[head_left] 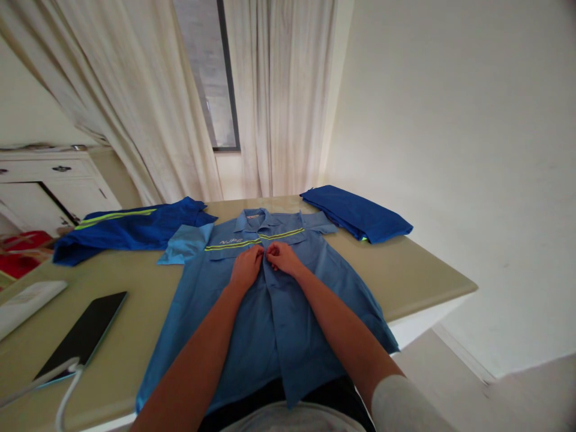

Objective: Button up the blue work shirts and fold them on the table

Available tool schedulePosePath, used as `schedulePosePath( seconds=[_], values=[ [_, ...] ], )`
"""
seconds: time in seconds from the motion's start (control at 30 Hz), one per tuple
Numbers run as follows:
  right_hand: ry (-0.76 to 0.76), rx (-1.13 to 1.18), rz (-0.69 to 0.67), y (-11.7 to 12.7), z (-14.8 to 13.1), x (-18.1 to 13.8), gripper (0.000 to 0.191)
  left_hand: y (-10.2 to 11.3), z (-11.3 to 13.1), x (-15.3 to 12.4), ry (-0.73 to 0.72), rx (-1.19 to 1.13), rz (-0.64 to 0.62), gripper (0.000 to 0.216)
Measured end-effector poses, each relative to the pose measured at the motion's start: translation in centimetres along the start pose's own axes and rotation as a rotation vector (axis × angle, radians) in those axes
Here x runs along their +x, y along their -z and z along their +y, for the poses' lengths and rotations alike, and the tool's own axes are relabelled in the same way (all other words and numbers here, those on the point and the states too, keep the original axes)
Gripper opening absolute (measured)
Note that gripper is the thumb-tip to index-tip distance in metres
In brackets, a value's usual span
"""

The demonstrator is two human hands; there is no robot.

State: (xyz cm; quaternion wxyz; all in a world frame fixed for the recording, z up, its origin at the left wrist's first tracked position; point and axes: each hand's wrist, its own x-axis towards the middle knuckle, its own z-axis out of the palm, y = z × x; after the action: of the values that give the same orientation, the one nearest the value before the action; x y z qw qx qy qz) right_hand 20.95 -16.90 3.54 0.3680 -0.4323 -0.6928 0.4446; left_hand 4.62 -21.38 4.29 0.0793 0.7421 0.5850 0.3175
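A light blue short-sleeved work shirt (243,336) lies front up across the table, its collar pointing away from me and its hem hanging over the near edge. Yellow stripes and white lettering cross its chest. At the front opening, just below the stripes, my left hand (247,264) pinches the shirt's edge. Close beside it, my right hand (281,257) pinches the other side of the opening with curled fingers. Whether a button sits between the fingertips is too small to make out. Below the hands the front edges hang apart near the hem.
Darker blue garments lie on the table (432,270): one with yellow-green stripes (135,228) at left, one folded (355,210) at right. A black phone or tablet (85,333) with a white cable (63,384) and a white object (31,303) are on the left. Curtains (279,90) hang behind.
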Motion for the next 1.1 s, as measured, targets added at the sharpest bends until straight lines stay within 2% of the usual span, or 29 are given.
schedulePosePath(
  seconds=[0.27, 0.4, 0.5, 0.6, 0.77, 1.1],
  values=[
    [0.040, -0.175, 0.009, -0.2, 0.1, 0.0, 0.008, -0.4, -0.5, 0.6, 0.162, -0.311, 0.053, 0.017],
    [0.060, -0.210, 0.032, -0.1, 0.1, 0.1, 0.010, -0.5, -1.1, 0.7, 0.168, -0.368, 0.050, 0.019],
    [0.022, -0.149, 0.016, 0.1, 0.1, 0.1, 0.010, -0.5, -1.4, 0.8, 0.151, -0.376, 0.030, 0.020],
    [0.010, -0.148, 0.009, 0.3, -0.1, 0.2, 0.012, -0.5, -1.5, 0.8, 0.123, -0.338, -0.003, 0.022],
    [0.057, -0.334, 0.088, 0.1, 0.0, 0.6, 0.013, -0.5, -1.2, 0.8, 0.103, -0.197, -0.032, 0.025],
    [-0.026, -0.300, 0.062, -0.1, 0.4, 1.2, 0.020, 0.0, 0.7, -0.3, 0.023, 0.195, -0.054, 0.019]
  ],
)
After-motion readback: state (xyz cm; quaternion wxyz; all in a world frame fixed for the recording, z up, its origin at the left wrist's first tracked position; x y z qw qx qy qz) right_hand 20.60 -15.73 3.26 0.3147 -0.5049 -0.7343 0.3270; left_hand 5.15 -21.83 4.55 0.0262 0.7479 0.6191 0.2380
